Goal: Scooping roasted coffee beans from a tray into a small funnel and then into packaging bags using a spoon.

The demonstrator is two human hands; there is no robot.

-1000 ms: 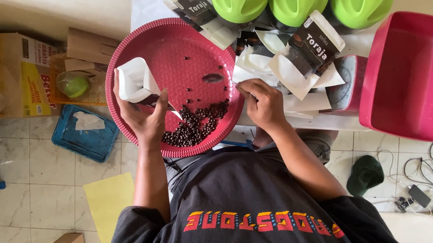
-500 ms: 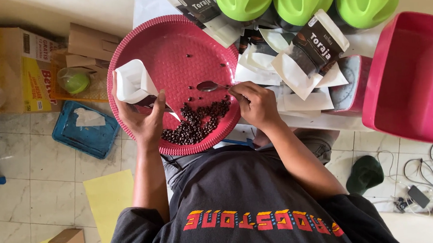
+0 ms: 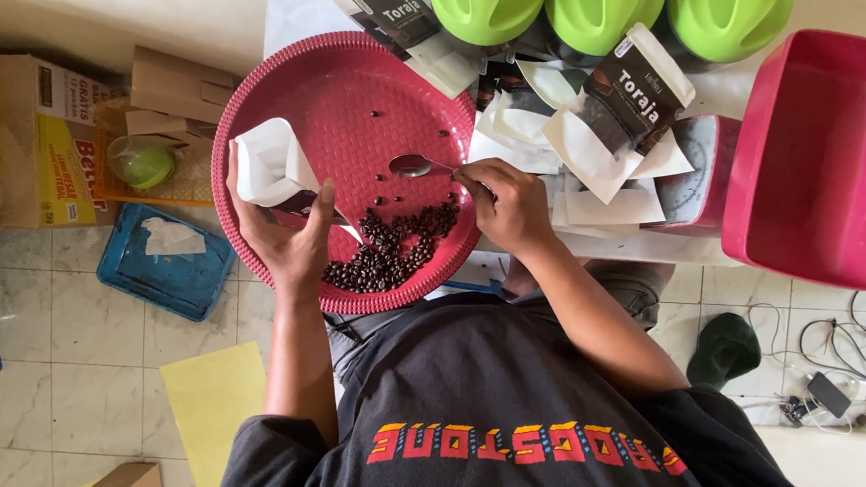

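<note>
A round pink woven tray (image 3: 343, 88) lies in front of me with a heap of dark coffee beans (image 3: 393, 251) at its near side. My left hand (image 3: 288, 242) grips a small white pouch (image 3: 270, 168) held open over the tray's left part. My right hand (image 3: 506, 204) holds a metal spoon (image 3: 413, 164) by its handle; the spoon's bowl hovers over the tray's middle, above the beans.
Three green lids (image 3: 609, 2) stand at the far side. Several black-and-white pouches (image 3: 629, 96) are piled right of the tray, beside a pink tub (image 3: 829, 159). On the tiled floor lie a blue tray (image 3: 164, 265), cardboard boxes (image 3: 45, 127) and cables (image 3: 851, 358).
My right hand has lifted the spoon from the tray's right edge to the tray's middle. My left hand with the pouch has stayed almost still.
</note>
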